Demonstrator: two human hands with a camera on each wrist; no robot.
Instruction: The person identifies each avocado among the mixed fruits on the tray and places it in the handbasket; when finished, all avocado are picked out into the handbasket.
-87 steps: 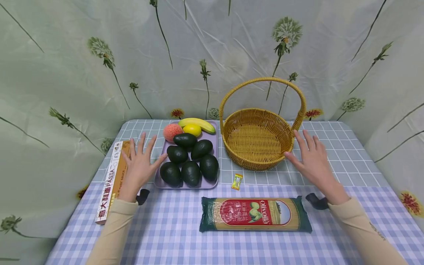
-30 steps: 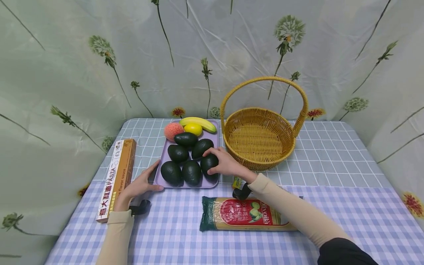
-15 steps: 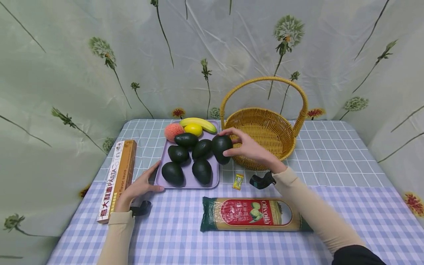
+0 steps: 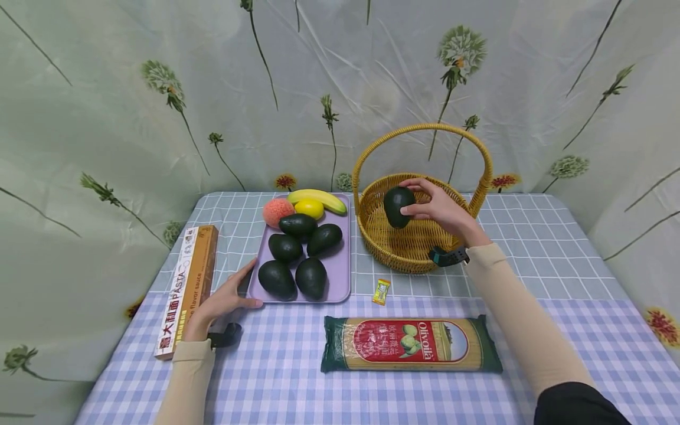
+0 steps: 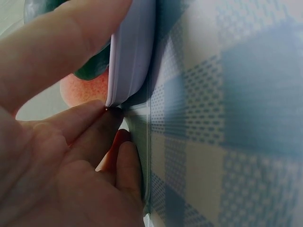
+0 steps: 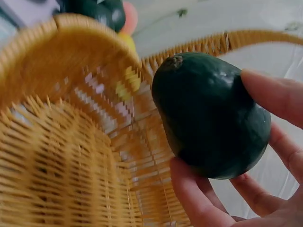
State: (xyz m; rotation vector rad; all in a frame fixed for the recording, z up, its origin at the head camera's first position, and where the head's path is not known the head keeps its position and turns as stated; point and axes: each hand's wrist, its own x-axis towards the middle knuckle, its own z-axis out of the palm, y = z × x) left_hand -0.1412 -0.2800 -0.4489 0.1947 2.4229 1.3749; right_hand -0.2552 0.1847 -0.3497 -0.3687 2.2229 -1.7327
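Observation:
My right hand (image 4: 438,206) pinches a dark green avocado (image 4: 398,206) between thumb and fingers, over the opening of the brown wicker basket (image 4: 393,260). In the right wrist view the avocado (image 6: 208,118) hangs beside the woven wall, held by its wide end. My left hand (image 4: 225,298) lies at the near left corner of the purple tray (image 4: 337,289), thumb along the front, fingers along the left side. Up close, fingertips touch the tray's rim (image 5: 128,56). Several avocados (image 4: 310,278), a peach-like fruit (image 4: 277,212), a lemon (image 4: 309,208) and a banana (image 4: 319,199) lie in the tray.
A long pasta box (image 4: 187,289) lies left of my left hand. Nearer me is a bag of spaghetti (image 4: 411,344), with a small yellow wrapped candy (image 4: 381,291) behind it. The basket's tall handle (image 4: 422,127) arches above its opening.
My right hand has taken the avocado from the tray's right front and carried it right, over the basket. One remaining avocado has shifted slightly. My left hand came to the tray's corner and stays there.

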